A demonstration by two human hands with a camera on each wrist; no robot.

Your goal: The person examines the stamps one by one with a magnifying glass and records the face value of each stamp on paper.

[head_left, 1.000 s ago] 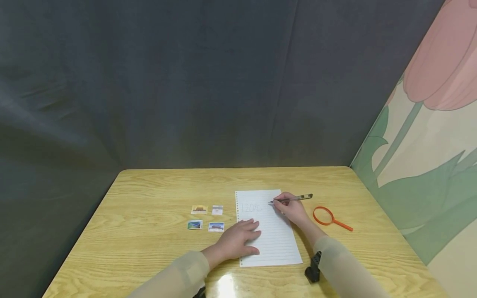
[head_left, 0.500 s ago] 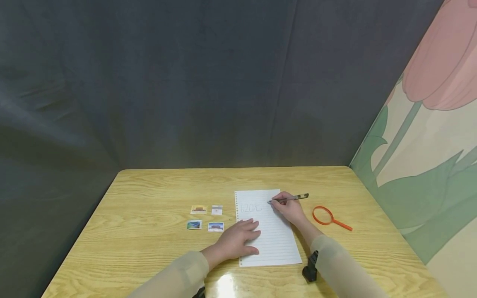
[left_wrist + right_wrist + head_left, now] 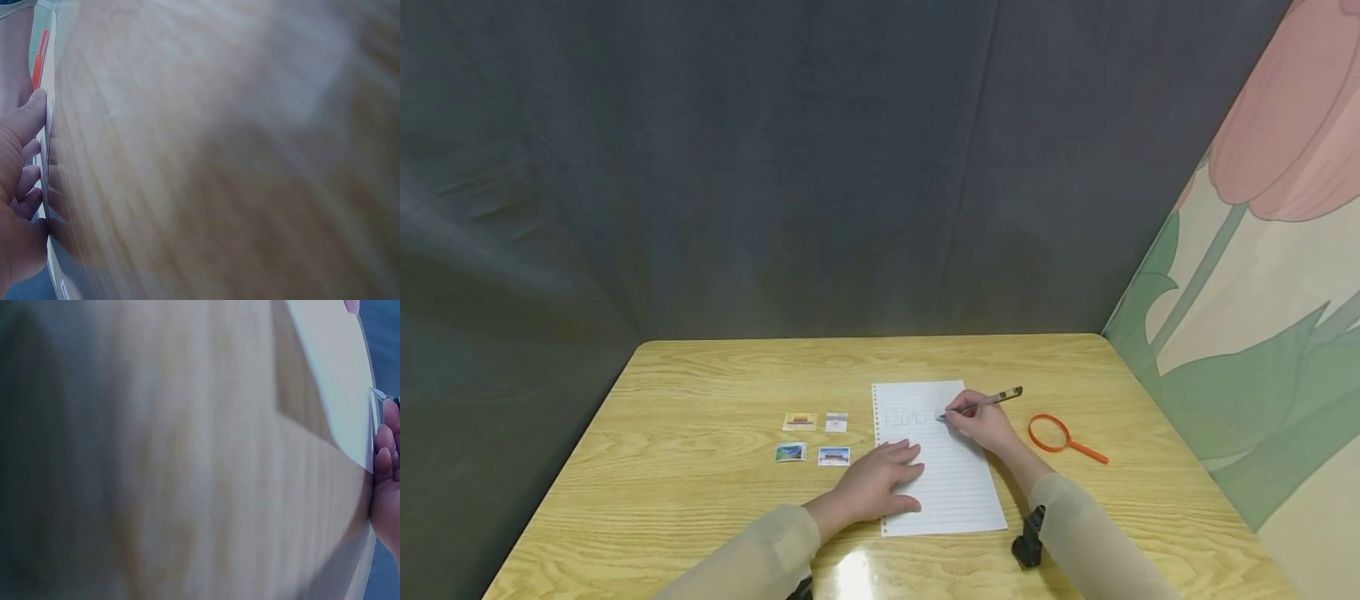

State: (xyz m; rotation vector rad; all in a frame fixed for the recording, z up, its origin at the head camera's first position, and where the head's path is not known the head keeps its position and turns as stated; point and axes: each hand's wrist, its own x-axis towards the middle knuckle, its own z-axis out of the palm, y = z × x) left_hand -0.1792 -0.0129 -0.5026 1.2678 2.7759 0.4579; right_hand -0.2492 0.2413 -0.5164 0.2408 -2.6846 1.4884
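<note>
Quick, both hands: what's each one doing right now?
Left hand: open, resting on the paper.
Right hand: closed, holding the pen.

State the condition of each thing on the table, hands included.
Paper: lying flat, partly written on
Pen: slanted, tip at the paper
Left hand: fingers spread on the paper
Right hand: grips the pen
Picture cards: four, lying flat, apart
Magnifying glass: lying flat, untouched
</note>
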